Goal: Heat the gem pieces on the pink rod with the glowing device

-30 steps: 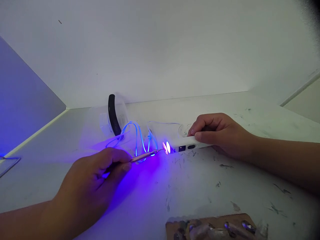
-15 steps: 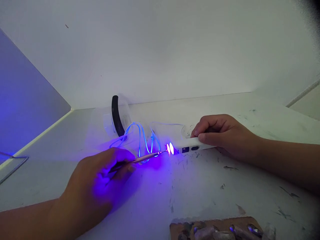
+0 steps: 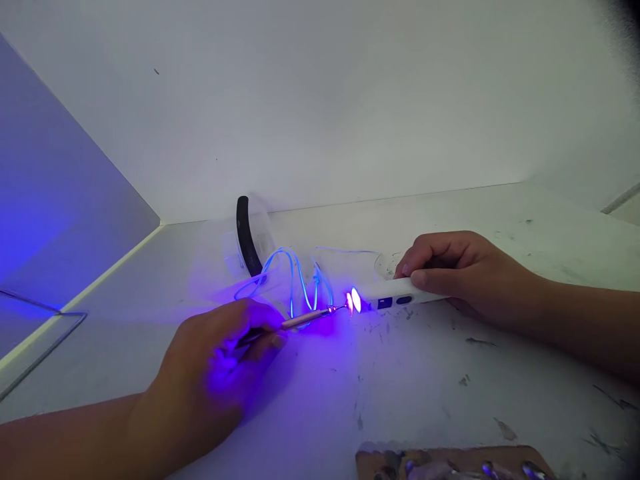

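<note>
My left hand [image 3: 225, 373] is closed in a pinch around a thin metallic pen-like tool [image 3: 306, 319]. At the tool's tip sits a small pinkish-lit piece [image 3: 349, 305], right in front of a glowing lamp end. That lamp is a white handheld UV light [image 3: 395, 291] with a small dark display and a dark oval button, gripped by my right hand [image 3: 465, 270] between thumb and fingers. Violet light falls on my left hand and the surface. What exactly the small piece is, I cannot tell.
Behind the tool lies a looped cord [image 3: 300, 280], lit blue. A clear container with a curved black strip [image 3: 246, 233] stands near the back wall. A brown board [image 3: 450, 457] bearing shiny pieces is at the front edge. A thin metal wire frame [image 3: 55, 343] lies at left.
The whole view has shifted, so everything appears slightly further right. Both hands keep their hold, and the tool tip stays in front of the lamp.
</note>
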The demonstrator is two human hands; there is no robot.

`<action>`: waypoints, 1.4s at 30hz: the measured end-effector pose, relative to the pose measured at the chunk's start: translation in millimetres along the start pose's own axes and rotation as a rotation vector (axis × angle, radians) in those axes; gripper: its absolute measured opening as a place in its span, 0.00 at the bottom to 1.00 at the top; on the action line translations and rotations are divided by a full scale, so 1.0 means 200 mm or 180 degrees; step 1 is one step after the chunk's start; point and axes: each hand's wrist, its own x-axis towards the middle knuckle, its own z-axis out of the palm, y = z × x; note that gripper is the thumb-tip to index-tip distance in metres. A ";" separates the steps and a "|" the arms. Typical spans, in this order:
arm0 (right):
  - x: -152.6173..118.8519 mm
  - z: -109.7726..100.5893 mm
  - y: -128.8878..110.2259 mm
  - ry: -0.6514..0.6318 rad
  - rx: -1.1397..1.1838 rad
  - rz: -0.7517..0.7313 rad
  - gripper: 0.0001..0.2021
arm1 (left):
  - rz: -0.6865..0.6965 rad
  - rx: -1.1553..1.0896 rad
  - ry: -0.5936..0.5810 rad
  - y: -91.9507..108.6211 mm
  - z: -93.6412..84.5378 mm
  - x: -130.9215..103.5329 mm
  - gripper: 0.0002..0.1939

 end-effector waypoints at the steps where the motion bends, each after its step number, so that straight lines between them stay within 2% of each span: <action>1: 0.00 0.00 0.00 -0.0012 0.0024 0.0007 0.07 | -0.0003 -0.0015 -0.0011 0.00 0.00 0.00 0.04; 13: -0.01 0.00 0.00 -0.0047 0.0097 0.0017 0.06 | 0.0014 0.0000 0.0158 0.01 0.01 0.02 0.03; 23: 0.00 0.00 0.01 -0.0024 0.0060 -0.0003 0.06 | -0.0103 -0.0042 0.0159 0.01 0.01 -0.01 0.04; 31: -0.01 0.00 0.00 -0.0071 0.0069 0.0005 0.06 | -0.0036 -0.0003 0.0116 0.01 0.00 0.00 0.03; 42: -0.01 0.00 0.01 -0.0070 0.0094 0.0008 0.06 | -0.0240 -0.0115 0.0223 0.02 0.02 0.00 0.05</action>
